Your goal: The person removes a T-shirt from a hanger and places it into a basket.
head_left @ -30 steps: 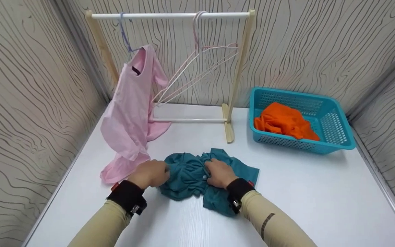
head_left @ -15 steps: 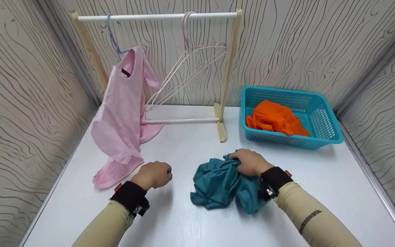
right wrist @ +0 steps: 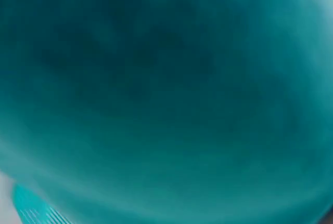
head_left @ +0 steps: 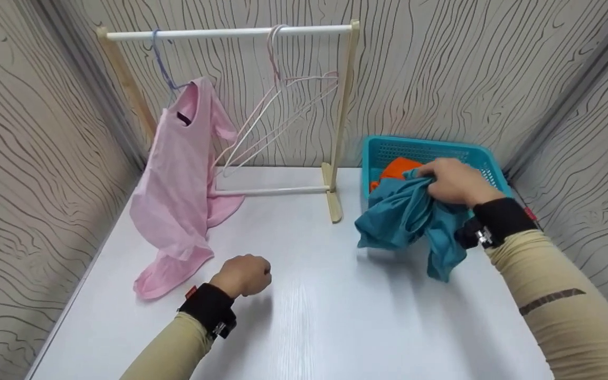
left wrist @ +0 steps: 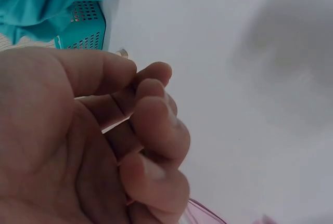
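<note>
My right hand (head_left: 454,180) grips a bunched teal garment (head_left: 396,211) and holds it up at the front of the turquoise basket (head_left: 475,153). Its loose folds hang down over the basket's near side and above the table. That same teal cloth (right wrist: 156,104) fills nearly the whole right wrist view and hides the fingers there. Inside the basket lies an orange cloth (head_left: 400,168), partly covered by the teal one. My left hand (head_left: 243,274) is over the table at the front left. In the left wrist view, the left fingers (left wrist: 161,130) curl loosely with nothing in them.
A small rack with a white rail (head_left: 219,33) stands at the back. A pink shirt (head_left: 177,174) hangs from it on a blue hanger (head_left: 161,63), its lower end on the table. Bare hangers (head_left: 251,124) hang at the middle. Patterned walls enclose the table.
My right hand has lifted the teal garment off the table and carried it right and back to the basket. The left hand has come off the garment and stays near its place.
</note>
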Demonstrator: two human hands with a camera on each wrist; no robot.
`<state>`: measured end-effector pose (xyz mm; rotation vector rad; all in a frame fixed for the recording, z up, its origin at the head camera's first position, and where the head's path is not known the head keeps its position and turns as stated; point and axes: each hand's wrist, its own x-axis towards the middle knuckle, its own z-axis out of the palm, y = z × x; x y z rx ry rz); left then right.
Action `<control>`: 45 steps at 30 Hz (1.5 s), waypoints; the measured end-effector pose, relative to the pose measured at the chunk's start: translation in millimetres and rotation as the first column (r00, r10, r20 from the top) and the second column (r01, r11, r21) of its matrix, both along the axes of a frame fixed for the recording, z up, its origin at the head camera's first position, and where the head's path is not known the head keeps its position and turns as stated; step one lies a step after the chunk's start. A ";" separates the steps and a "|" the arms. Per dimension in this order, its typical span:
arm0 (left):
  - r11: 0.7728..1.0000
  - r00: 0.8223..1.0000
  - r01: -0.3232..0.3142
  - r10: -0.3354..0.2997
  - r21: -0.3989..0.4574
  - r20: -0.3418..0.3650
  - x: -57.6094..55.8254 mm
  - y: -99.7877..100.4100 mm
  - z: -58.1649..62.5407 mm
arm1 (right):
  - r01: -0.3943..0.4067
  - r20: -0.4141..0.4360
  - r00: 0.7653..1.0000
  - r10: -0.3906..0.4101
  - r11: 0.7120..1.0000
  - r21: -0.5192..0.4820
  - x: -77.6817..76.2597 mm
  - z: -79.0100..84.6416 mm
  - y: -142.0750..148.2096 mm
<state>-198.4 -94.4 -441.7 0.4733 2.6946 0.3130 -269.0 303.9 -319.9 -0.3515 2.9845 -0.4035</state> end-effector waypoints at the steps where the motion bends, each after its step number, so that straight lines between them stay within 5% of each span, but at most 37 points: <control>1: 1.000 1.000 -0.002 0.002 0.002 0.001 -0.1 0.0 -1.1 | 0.013 0.000 1.000 -0.013 1.000 0.004 -3.8 10.7 5.0; 9: 0.999 0.999 -0.036 0.036 0.034 0.009 -0.1 -6.0 -8.7 | 0.155 -0.032 0.988 -0.154 0.986 0.052 -32.3 86.0 37.8; 14: 0.997 0.999 -0.052 0.051 0.054 0.011 -1.2 -7.5 -11.6 | 0.218 -0.191 0.960 -0.203 0.974 0.061 -49.4 95.9 57.6; 17: 0.997 0.998 -0.058 0.057 0.058 0.015 -1.6 -9.1 -14.0 | 0.243 -0.254 0.941 -0.221 0.968 0.059 -60.3 77.4 65.8; 20: 0.996 0.998 -0.063 0.062 0.057 0.023 -0.4 -11.6 -17.0 | 0.250 -0.276 0.934 -0.226 0.967 0.053 -69.9 40.8 69.2; 26: 0.997 0.998 -0.065 0.065 0.034 0.019 2.4 -13.2 -22.0 | 0.273 -0.244 0.933 -0.265 0.962 -0.002 -77.6 -38.9 70.4; 32: 0.998 0.998 -0.067 0.067 -0.011 0.012 -1.6 -9.3 -23.6 | 0.288 -0.194 0.939 -0.286 0.957 -0.016 -78.7 -87.1 66.0; 39: 0.998 0.998 -0.054 0.055 -0.025 0.011 -3.7 -5.9 -26.6 | 0.208 0.043 0.977 -0.209 0.978 0.027 -76.9 -105.9 69.6; 45: 0.998 0.998 -0.054 0.054 -0.022 0.020 -2.9 -4.3 -25.8 | 0.149 0.227 0.962 -0.155 0.988 0.039 -73.0 -102.8 76.3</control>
